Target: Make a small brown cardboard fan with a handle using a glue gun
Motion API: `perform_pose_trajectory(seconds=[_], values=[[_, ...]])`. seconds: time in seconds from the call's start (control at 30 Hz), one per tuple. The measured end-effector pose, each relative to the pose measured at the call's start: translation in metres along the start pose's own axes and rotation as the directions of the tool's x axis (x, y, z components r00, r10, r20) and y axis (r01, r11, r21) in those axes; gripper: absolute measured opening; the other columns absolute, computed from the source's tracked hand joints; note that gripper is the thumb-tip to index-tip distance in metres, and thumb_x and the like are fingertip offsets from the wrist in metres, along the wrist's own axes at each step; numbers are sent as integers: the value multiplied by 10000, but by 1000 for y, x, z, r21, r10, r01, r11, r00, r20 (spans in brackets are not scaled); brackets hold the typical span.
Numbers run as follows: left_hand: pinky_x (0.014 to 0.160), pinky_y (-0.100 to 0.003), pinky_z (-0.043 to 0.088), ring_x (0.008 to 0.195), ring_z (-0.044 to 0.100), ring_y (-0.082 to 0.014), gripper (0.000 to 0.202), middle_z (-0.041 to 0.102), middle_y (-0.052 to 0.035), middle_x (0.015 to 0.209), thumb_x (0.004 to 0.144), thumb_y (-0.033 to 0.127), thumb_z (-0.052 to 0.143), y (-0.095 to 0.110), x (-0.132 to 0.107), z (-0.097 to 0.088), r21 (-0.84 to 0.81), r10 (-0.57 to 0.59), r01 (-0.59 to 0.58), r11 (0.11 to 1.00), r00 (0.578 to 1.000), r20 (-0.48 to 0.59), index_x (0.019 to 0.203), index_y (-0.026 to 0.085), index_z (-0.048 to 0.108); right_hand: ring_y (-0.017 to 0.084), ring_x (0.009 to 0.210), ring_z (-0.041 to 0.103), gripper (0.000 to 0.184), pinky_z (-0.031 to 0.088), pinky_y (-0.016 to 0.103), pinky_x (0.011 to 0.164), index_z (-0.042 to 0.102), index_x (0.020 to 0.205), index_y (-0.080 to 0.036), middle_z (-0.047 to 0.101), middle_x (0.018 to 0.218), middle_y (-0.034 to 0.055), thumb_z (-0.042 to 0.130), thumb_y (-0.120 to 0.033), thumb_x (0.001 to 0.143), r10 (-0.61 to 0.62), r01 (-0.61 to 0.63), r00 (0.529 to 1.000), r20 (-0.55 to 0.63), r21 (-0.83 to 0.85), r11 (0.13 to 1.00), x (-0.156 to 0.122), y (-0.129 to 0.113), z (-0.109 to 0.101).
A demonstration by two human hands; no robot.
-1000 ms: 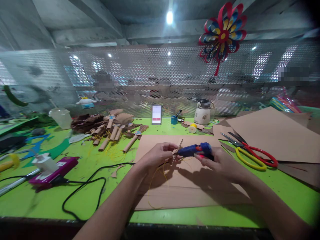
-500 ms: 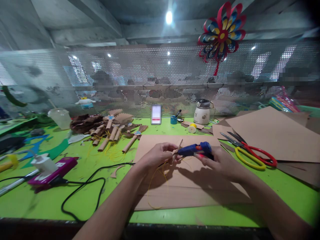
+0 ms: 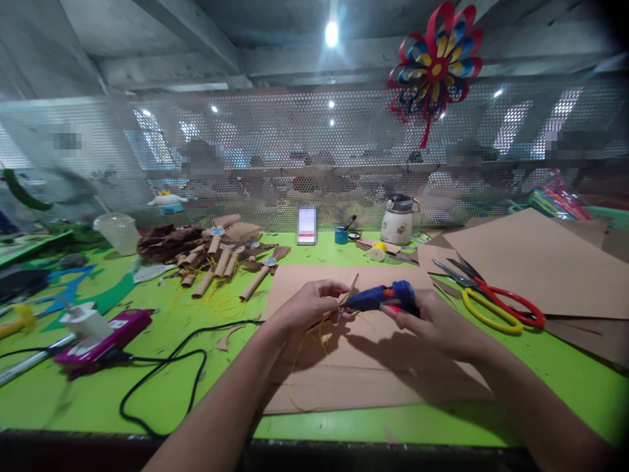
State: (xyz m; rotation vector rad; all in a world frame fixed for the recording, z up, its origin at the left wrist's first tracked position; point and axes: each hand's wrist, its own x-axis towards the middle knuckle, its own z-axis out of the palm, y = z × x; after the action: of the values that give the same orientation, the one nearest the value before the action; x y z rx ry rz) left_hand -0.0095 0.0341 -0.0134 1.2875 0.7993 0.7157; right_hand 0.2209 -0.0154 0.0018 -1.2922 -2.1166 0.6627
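My right hand is wrapped round a blue hot glue gun, its nozzle pointing left. In my left hand a small brown paper piece is pinched between the fingers, and the nozzle tip is at or very near it; whether they touch I cannot tell. Yellow string hangs from the left fingers down over a stack of brown cardboard sheets. Part of the paper piece is hidden by my fingers.
Two pairs of scissors, red and yellow handled, lie at right beside large cardboard sheets. Paper rolls with yellow string are piled at left. A purple power strip and black cable lie nearer. A flask stands behind.
The glue gun has tilted slightly, its nozzle end a little lower and further left against the paper piece. Both hands stay in nearly the same place.
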Motion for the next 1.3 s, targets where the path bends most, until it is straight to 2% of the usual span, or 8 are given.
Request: perform_pose_trajectory(seconds=[0.17, 0.43, 0.63, 0.8, 1.03, 1.3], values=[[782, -331, 495, 811, 675, -192, 333, 691, -125, 926, 674, 72, 625, 1, 0, -1, 7, -26, 26, 1000, 1000, -14, 1002, 124, 615, 130, 541, 447, 365, 345, 251, 494, 551, 733, -181, 519, 597, -12, 467, -502, 885, 33, -33, 999, -32, -20, 999, 1, 1, 0], [796, -332, 504, 820, 683, -194, 257, 669, -129, 991, 722, 128, 640, 1, 0, 1, 11, 2, -2, 1000, 1000, 2, 978, 120, 625, 140, 568, 488, 296, 372, 256, 513, 617, 824, -173, 578, 630, 7, 495, -437, 880, 20, -20, 1000, 1, 16, 1000, 0, -4, 2], [802, -362, 516, 798, 691, -203, 275, 676, -140, 963, 733, 123, 628, -1, 0, 1, -22, -28, 28, 999, 1000, -11, 1007, 103, 611, 128, 578, 473, 319, 364, 243, 513, 598, 805, -164, 542, 631, -4, 499, -458, 882, 32, -33, 999, 26, 51, 998, -2, -1, 4], [830, -398, 513, 788, 689, -209, 275, 679, -141, 950, 705, 99, 632, 0, 0, 1, -33, -2, 2, 999, 1000, -5, 979, 101, 617, 126, 574, 459, 337, 358, 242, 503, 580, 770, -165, 526, 624, -3, 505, -476, 876, 45, -46, 998, 32, 47, 998, -2, 2, 6], [802, -381, 519, 784, 691, -207, 286, 675, -133, 936, 705, 105, 652, 2, 0, 3, -80, -55, 52, 995, 998, -34, 987, 107, 606, 126, 565, 448, 310, 346, 246, 498, 589, 797, -169, 529, 619, -2, 497, -453, 883, 26, -27, 1000, 16, 49, 998, 0, -1, 4], [815, -378, 522, 784, 669, -179, 238, 666, -127, 956, 712, 109, 652, 1, -1, 1, -33, 17, -16, 999, 1000, 15, 950, 100, 640, 122, 574, 447, 321, 349, 241, 510, 579, 793, -166, 535, 634, -4, 501, -464, 884, 22, -23, 999, 32, 18, 1000, -3, -2, 6]])
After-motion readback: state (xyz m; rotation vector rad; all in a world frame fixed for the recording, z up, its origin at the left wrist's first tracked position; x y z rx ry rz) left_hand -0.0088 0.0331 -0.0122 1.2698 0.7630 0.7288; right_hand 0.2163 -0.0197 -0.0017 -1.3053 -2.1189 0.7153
